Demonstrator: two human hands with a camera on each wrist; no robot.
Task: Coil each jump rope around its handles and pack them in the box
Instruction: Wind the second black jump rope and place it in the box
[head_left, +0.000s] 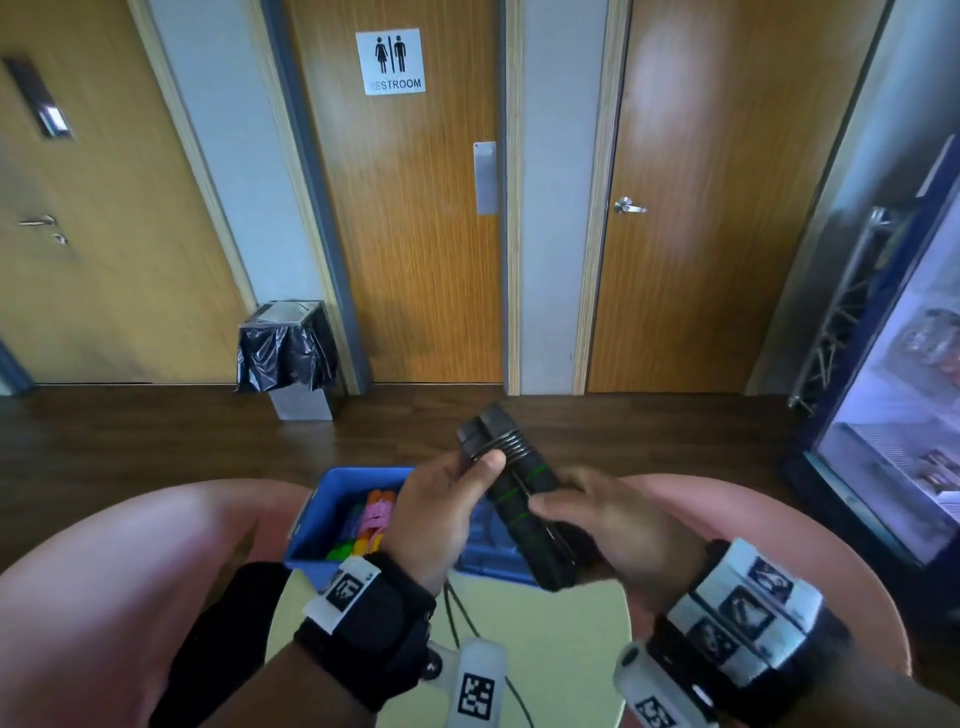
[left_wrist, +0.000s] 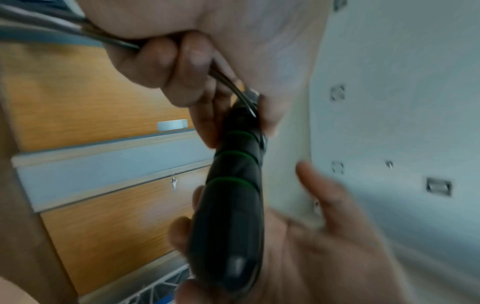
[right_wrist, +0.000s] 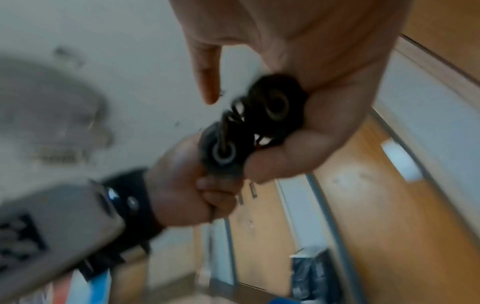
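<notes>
A black jump rope's two handles (head_left: 519, 499) with green rings lie side by side above the blue box (head_left: 311, 525). Several turns of black cord (head_left: 506, 444) wrap their upper end. My left hand (head_left: 467, 483) grips the cord, thumb pressed on the coil; in the left wrist view its curled fingers (left_wrist: 166, 61) hold the cord next to the handles (left_wrist: 228, 195). My right hand (head_left: 566, 499) holds the handles' lower part; the right wrist view shows the handle ends (right_wrist: 259, 123) in its curled fingers. Loose cord (head_left: 457, 608) hangs below. Coloured ropes (head_left: 371, 519) lie in the box.
The box sits on the dark wood floor in front of a pale yellow round surface (head_left: 571, 623) under my wrists. A bin with a black liner (head_left: 285, 353) stands by the wooden doors. A glass-front fridge (head_left: 893, 389) is at the right.
</notes>
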